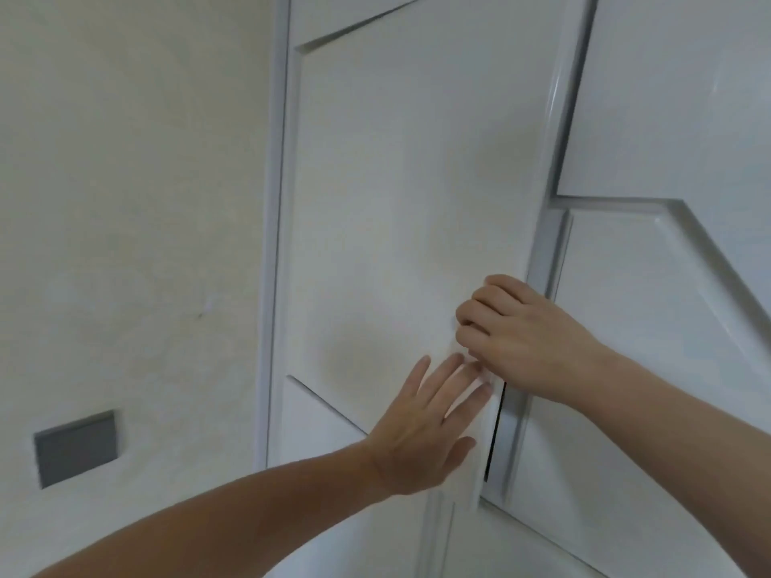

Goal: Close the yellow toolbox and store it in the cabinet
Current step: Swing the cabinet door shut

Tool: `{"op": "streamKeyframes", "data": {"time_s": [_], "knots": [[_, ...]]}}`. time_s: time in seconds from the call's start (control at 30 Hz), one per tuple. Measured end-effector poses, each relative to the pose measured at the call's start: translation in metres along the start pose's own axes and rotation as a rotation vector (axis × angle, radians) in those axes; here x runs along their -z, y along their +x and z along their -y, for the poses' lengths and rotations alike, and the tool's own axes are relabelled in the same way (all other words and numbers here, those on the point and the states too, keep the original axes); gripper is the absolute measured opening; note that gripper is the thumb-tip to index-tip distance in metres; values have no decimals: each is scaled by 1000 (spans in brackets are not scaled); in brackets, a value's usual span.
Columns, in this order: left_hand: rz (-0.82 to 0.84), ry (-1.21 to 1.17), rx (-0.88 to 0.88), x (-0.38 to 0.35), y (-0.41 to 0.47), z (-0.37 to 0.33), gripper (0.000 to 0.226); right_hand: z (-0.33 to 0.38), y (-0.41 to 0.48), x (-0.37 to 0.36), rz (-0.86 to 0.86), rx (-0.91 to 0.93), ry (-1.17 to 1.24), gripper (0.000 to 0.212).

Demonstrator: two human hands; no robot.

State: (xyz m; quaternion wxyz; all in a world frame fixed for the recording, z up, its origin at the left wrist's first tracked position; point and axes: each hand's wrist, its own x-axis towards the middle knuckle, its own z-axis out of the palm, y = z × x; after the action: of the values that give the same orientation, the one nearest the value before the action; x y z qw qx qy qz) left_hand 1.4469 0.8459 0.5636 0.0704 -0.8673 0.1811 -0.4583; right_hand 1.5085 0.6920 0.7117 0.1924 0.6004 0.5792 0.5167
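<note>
A white cabinet fills the view, with a left door (396, 202) and a right door (667, 327). A thin dark gap shows between the two doors low down. My left hand (425, 431) lies flat with fingers spread against the left door's right edge. My right hand (517, 331) is curled, its fingertips hooked on that same door edge just above my left hand. The yellow toolbox is not in view.
A cream wall (125, 202) lies left of the cabinet, with a grey rectangular plate (77, 448) low on it. The cabinet doors have raised angled panel trim.
</note>
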Motion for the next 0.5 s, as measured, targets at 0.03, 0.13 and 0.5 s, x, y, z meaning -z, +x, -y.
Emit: {"op": "streamKeyframes", "data": {"time_s": [0.03, 0.13, 0.5], "knots": [[48, 26, -37, -4, 2, 4, 59, -2, -1, -3, 1, -7, -1, 15], [126, 17, -72, -18, 8, 13, 58, -8, -8, -14, 30, -31, -4, 17], [198, 11, -77, -29, 14, 19, 58, -8, -13, -31, 45, -112, 17, 14]]}}
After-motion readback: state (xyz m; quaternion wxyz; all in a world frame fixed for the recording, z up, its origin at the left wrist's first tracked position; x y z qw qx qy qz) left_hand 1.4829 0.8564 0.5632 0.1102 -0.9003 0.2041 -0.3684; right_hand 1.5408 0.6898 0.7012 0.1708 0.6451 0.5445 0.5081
